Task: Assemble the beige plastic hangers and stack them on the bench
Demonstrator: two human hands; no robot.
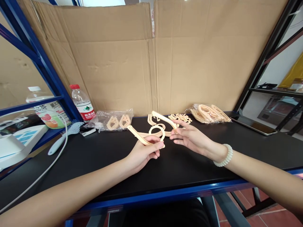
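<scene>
My left hand (146, 150) is closed on a cream curved plastic arm (138, 135) that slants up to the left, its far end bare. A round cream plastic hook (163, 134) rises from the same grip, though I cannot tell whether it is joined to the arm. Between thumb and fingers, my right hand (187, 137) pinches a second curved plastic arm (163, 118), which points up and left above the hook. The two hands are apart, both raised over the black tabletop (113, 170). Just behind them lie more cream curved pieces (150, 119), partly hidden.
A heap of small cream parts (181, 118) lies at the back. Bagged parts sit at the right (208, 113) and left (118, 121). A bottle (82, 105), a brush (68, 132) and a white cable (50, 164) are leftward; a phone (254, 124) lies far right.
</scene>
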